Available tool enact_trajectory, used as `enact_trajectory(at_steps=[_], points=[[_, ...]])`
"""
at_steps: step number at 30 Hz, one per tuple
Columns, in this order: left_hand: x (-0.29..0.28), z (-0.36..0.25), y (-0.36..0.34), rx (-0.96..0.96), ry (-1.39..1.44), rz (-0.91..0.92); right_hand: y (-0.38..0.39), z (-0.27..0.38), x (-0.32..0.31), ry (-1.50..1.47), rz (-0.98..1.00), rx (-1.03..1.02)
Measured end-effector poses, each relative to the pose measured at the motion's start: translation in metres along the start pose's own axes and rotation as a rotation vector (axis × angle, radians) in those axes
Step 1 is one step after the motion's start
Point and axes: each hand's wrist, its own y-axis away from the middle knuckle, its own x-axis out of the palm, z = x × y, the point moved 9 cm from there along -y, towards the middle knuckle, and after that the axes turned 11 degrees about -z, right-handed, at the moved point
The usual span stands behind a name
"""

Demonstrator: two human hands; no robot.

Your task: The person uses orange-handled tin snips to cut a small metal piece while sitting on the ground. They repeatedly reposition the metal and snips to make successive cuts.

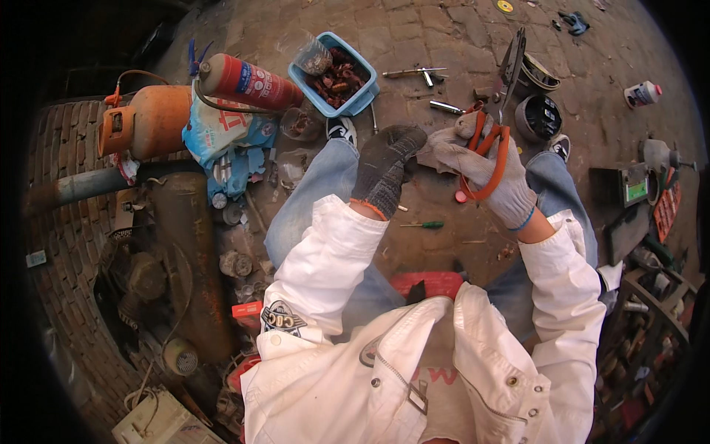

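My left hand [387, 161], in a dark grey knit glove, is closed with its fingertips pinched together. What it pinches, if anything, I cannot make out. Close beside it is my right hand [497, 177] in a pale glove, its fingers around the orange handles of a pair of shears [510, 78]. The long dark blades point up and away from me. The thumb and forefinger of the right glove reach toward the left hand. Below the hands, a green-handled screwdriver [432, 224] lies on the ground, and a small red round piece [461, 197] sits near the right glove.
A blue basin [367, 98] of reddish-brown scraps stands ahead, with a fire extinguisher [251, 83] and an orange gas cylinder [159, 122] to its left. Metal tools [425, 74] lie beyond my hands. Right of them are a round black container [538, 118] and a white bottle [642, 94].
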Motion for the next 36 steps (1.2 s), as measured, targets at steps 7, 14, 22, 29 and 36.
enact_trajectory(at_steps=[7, 14, 22, 29, 36], points=[[0.017, -0.008, 0.013, -0.02, -0.014, 0.116, -0.018, 0.0, -0.05, -0.106, -0.337, 0.192], [0.018, -0.015, 0.02, 0.03, 0.071, 0.137, -0.021, -0.016, -0.061, -0.085, -0.344, 0.267], [0.013, -0.016, 0.021, 0.003, 0.218, 0.211, -0.01, -0.042, -0.059, 0.142, -0.339, 0.503], [-0.045, -0.018, -0.033, 0.196, 0.154, -0.309, -0.007, -0.04, -0.064, 0.051, -0.413, 0.472], [-0.046, -0.003, -0.052, 0.118, 0.139, -0.414, -0.013, 0.005, -0.07, 0.198, -0.525, 0.027]])
